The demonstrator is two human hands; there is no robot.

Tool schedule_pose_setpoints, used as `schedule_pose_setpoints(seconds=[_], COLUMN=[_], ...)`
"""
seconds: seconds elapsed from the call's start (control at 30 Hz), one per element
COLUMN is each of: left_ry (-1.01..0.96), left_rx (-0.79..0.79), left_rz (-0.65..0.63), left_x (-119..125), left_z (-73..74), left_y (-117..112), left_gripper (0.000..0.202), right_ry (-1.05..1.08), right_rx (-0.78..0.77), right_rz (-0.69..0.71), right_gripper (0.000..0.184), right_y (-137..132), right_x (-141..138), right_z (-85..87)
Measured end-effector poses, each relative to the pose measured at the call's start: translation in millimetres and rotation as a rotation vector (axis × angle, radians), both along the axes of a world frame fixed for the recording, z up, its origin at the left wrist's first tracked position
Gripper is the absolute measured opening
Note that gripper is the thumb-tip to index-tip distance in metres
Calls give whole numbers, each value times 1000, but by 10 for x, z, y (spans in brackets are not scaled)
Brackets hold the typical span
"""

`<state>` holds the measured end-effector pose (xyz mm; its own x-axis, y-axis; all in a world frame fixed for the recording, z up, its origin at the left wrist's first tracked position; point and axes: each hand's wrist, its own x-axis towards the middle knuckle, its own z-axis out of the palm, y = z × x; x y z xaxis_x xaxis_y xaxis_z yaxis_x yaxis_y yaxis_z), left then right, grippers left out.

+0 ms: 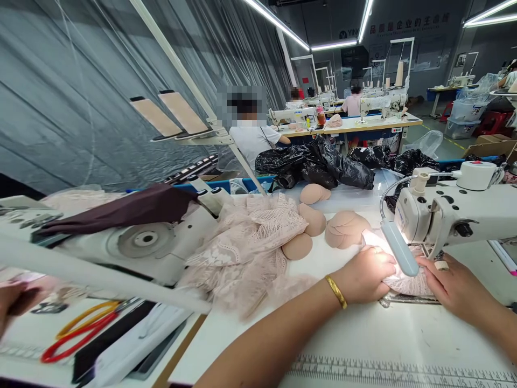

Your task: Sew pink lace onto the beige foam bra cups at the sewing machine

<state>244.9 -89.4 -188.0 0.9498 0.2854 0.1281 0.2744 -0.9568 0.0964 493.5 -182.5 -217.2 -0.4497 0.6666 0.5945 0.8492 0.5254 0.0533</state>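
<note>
A piece of pale pink lace fabric (412, 284) lies under the head of a white sewing machine (456, 207), lit by a small gooseneck lamp (399, 248). On its left side my left hand (369, 274), with a gold bangle at the wrist, has curled fingers gripping the fabric. From the right, my right hand (454, 280) holds the lace close to the needle area, its thumb and forefinger on the edge. The lamp and machine head hide the needle and some fingertips. Beige oval pads (347, 229) are stacked just beyond my left hand.
A heap of pink lace (250, 242) covers the table's left part, beside more beige pads (298, 246). Another machine with dark cloth (121, 213) stands left, near red-and-orange-handled scissors (83, 328). Black plastic bags (319, 161) lie behind. A ruler strip (388, 372) runs along the front.
</note>
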Motion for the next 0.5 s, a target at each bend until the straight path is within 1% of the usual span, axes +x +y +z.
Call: schedule_pose_setpoints(seconds=[0.07,0.13,0.2,0.27,0.33,0.4,0.5], left_ry=[1,-32,-72,-74,-16,72,136], left_rx=[-39,-85,-139,-184,-200,-171,-74], left_rz=[66,88,41,-28,-38,15,114], left_x=[6,35,53,33,-21,-78,-107], left_z=[64,107,148,199,247,272,243], left_y=[-23,-51,-77,-97,-114,-137,-184], left_gripper=[13,21,28,33,28,24,28], right_ry=[7,24,26,25,12,-22,-67], right_rx=[-14,-123,-225,-257,-275,-288,-272], right_rz=[34,85,144,165,125,58,-31], right_gripper=[34,35,38,34,27,31,36], right_y=[-39,-70,-85,-79,-53,-17,21], right_x=[-26,-93,-173,-223,-217,-161,-62], right_z=[-7,18,53,65,44,3,-48])
